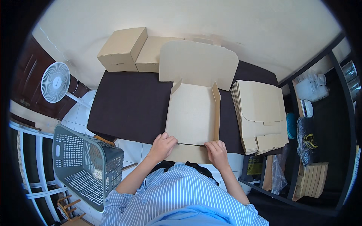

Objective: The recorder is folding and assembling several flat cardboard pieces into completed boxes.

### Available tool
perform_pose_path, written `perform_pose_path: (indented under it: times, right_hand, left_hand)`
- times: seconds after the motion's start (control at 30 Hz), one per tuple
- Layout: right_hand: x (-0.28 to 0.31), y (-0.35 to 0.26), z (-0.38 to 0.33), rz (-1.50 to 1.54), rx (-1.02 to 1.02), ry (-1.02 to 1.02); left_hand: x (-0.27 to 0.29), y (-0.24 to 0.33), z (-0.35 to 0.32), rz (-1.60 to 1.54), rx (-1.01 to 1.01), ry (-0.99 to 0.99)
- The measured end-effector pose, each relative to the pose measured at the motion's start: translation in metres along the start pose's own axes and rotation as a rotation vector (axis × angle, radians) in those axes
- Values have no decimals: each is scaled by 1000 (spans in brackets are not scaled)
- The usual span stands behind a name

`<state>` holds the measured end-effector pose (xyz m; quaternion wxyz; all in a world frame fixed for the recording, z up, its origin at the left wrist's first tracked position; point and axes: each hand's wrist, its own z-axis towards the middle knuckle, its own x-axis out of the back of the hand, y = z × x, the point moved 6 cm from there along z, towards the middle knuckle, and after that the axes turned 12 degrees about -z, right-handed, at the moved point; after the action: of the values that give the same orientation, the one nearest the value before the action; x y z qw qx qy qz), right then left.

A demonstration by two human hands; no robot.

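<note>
A flat cardboard box blank (194,109) lies on the dark table (132,105), its two side walls folded up and its rounded lid flap lying toward the wall. My left hand (163,146) pinches the blank's near flap at its left end, right at the table's front edge. On the same flap's right end, my right hand (217,151) presses with the fingers curled over the fold line. The flap between both hands is bent along its crease.
A stack of flat box blanks (260,116) lies at the table's right. Two assembled cardboard boxes (128,49) stand at the back left. A grey perforated basket (85,165) is at my left, a white fan (55,82) beyond it, and dark shelving (320,124) at the right.
</note>
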<state>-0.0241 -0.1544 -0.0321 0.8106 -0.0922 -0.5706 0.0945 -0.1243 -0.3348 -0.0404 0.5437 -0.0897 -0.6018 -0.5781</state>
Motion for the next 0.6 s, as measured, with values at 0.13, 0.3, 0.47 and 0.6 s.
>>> perform_pose_path:
  times: [0.13, 0.3, 0.47, 0.6]
  right_hand:
    - [-1, 1, 0, 0, 57, -8]
    - [0, 1, -1, 5, 82, -15]
    - [2, 0, 1, 7, 116, -23]
    - [-2, 2, 0, -7, 137, -64]
  left_hand:
    - [-5, 2, 1, 66, -16, -17]
    - [-9, 5, 3, 149, 11, -14]
    - [-10, 5, 3, 213, 50, -51]
    - [-6, 4, 6, 208, 7, -100]
